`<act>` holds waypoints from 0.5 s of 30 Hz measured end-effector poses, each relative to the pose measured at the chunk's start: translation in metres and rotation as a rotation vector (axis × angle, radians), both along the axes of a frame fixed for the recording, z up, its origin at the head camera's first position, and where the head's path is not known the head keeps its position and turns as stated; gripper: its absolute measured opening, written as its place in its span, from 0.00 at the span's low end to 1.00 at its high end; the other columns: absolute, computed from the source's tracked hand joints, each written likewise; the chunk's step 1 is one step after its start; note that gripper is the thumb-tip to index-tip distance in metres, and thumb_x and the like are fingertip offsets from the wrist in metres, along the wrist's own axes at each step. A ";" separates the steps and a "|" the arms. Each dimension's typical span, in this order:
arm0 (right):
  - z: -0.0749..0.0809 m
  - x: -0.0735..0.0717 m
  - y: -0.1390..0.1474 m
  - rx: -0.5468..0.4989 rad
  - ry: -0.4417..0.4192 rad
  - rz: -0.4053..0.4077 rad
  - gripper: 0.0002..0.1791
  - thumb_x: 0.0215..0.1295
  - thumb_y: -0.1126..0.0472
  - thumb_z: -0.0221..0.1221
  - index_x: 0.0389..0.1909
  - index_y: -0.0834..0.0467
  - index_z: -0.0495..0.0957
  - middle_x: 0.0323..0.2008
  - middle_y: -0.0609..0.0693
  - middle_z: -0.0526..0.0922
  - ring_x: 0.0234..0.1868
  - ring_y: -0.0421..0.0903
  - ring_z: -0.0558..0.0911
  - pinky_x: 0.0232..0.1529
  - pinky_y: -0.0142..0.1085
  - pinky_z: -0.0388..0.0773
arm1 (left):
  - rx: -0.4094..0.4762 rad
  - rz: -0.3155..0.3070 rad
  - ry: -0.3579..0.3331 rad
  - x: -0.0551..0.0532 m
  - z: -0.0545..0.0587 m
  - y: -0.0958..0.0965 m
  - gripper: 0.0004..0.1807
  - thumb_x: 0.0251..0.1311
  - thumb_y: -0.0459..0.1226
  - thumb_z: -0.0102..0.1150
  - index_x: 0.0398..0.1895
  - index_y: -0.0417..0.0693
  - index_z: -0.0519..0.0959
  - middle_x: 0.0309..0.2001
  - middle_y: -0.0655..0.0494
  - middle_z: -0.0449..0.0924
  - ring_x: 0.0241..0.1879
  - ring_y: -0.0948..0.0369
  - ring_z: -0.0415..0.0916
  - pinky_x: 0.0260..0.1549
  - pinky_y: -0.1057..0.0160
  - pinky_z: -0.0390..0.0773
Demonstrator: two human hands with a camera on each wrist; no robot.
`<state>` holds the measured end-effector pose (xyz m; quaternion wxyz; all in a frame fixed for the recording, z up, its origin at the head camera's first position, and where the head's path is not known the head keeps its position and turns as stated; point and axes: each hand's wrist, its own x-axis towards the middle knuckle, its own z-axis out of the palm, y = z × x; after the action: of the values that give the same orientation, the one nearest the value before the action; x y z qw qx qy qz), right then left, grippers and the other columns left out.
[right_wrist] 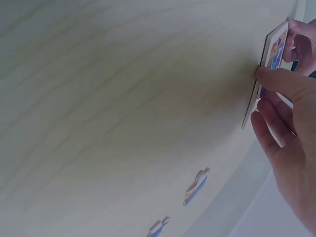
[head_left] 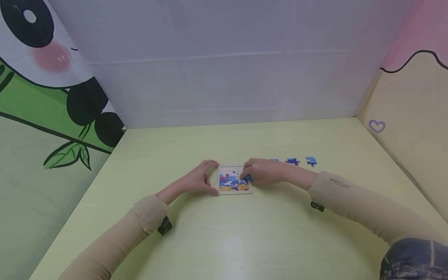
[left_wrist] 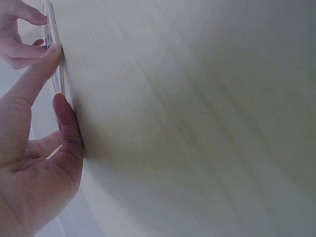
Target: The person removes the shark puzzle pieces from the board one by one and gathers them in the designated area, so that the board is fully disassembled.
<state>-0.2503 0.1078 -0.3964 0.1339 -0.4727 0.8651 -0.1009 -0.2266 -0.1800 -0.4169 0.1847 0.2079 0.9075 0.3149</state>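
Observation:
A small square jigsaw puzzle board [head_left: 231,169] lies on the table, its picture a blue sea scene with a white animal and yellow sand. My left hand [head_left: 196,179] holds the board's left side, thumb at the near corner and fingers at the far one. Over the right edge, my right hand [head_left: 264,171] pinches a blue puzzle piece [head_left: 247,178] against the picture; the fingers partly hide it. The right wrist view shows the right thumb and fingers at the edge of the board [right_wrist: 269,45], with the left hand [right_wrist: 307,47] beyond.
Loose blue jigsaw pieces lie behind the right forearm: one piece [head_left: 311,161] farthest right, another piece [head_left: 292,161] beside it, and a third [head_left: 274,160] partly hidden by the arm. A pale cloth wall [head_left: 224,85] borders the back of the table [head_left: 224,233].

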 end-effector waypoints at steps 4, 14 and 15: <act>-0.001 0.002 0.003 -0.029 0.053 -0.002 0.22 0.63 0.63 0.64 0.59 0.52 0.80 0.56 0.51 0.81 0.57 0.47 0.78 0.60 0.42 0.78 | -0.013 0.003 -0.001 -0.001 0.000 0.000 0.55 0.44 0.43 0.79 0.75 0.45 0.57 0.77 0.47 0.49 0.27 0.65 0.75 0.30 0.70 0.76; -0.004 0.012 0.026 -0.169 -0.026 -0.181 0.23 0.60 0.65 0.64 0.58 0.53 0.80 0.52 0.50 0.80 0.48 0.44 0.76 0.50 0.37 0.78 | -0.015 -0.001 -0.001 -0.003 -0.001 0.000 0.55 0.45 0.43 0.79 0.75 0.46 0.57 0.76 0.47 0.50 0.27 0.65 0.75 0.30 0.70 0.76; -0.004 0.012 0.029 -0.182 -0.033 -0.203 0.23 0.60 0.64 0.65 0.58 0.52 0.80 0.51 0.49 0.80 0.47 0.44 0.76 0.49 0.37 0.78 | -0.013 -0.001 -0.002 -0.003 -0.001 0.000 0.55 0.45 0.43 0.79 0.75 0.46 0.57 0.76 0.47 0.50 0.27 0.65 0.75 0.30 0.70 0.76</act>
<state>-0.2380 0.1369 -0.4008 0.0938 -0.3912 0.8935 -0.1995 -0.2294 -0.1801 -0.4180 0.1870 0.2066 0.9093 0.3091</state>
